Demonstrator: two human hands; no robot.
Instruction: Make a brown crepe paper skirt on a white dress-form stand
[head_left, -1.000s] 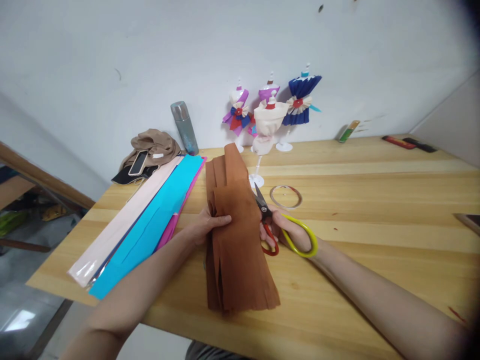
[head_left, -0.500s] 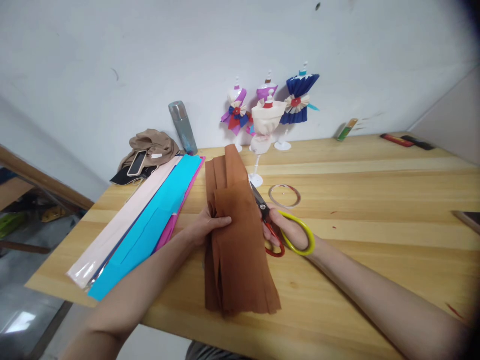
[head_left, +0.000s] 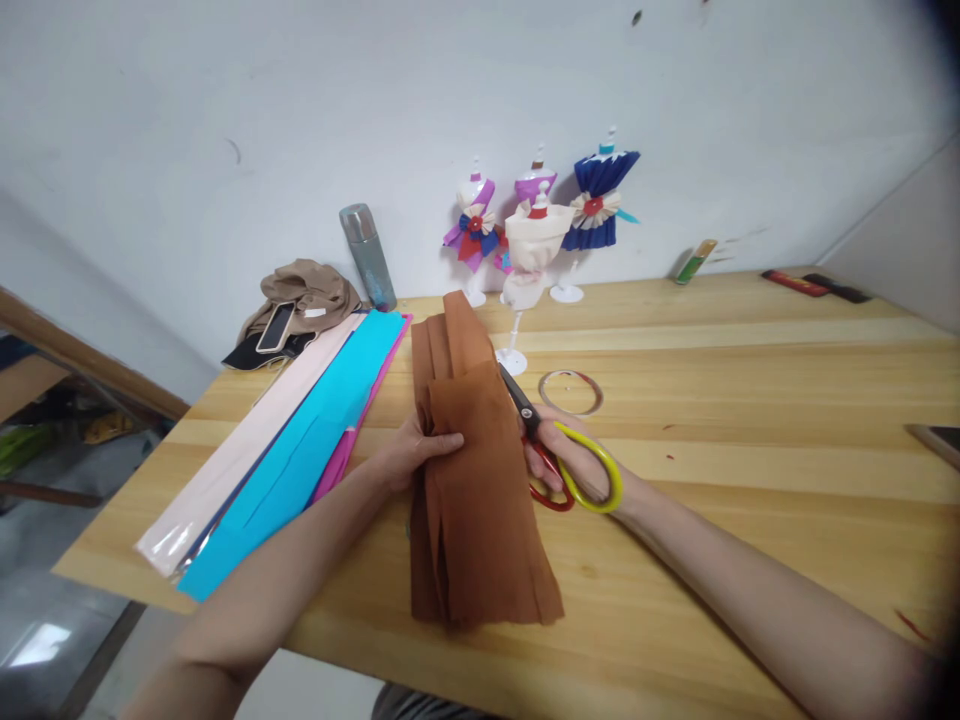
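Note:
Folded brown crepe paper (head_left: 480, 500) stands in layers above the table, pinched at its left edge by my left hand (head_left: 420, 450), the thumb lying across its front. My right hand (head_left: 562, 455) grips scissors (head_left: 598, 480) with one yellow and one red handle loop. Their dark blades lie nearly closed against the paper's right edge, and part of them is hidden by it. Just behind the paper is a small white dress-form stand (head_left: 534, 250) draped in cream paper.
Pink and blue paper sheets (head_left: 300, 450) lie at left, near a cap (head_left: 300, 295), a phone (head_left: 277, 327) and a flask (head_left: 367, 257). A tape ring (head_left: 571, 393) lies right of the stand. Dressed forms (head_left: 600, 200) and a glue stick (head_left: 696, 262) stand by the wall.
The scissor blades have come together at the paper's right edge, and the handle loops have drawn closer to each other. My left hand keeps its hold on the brown paper.

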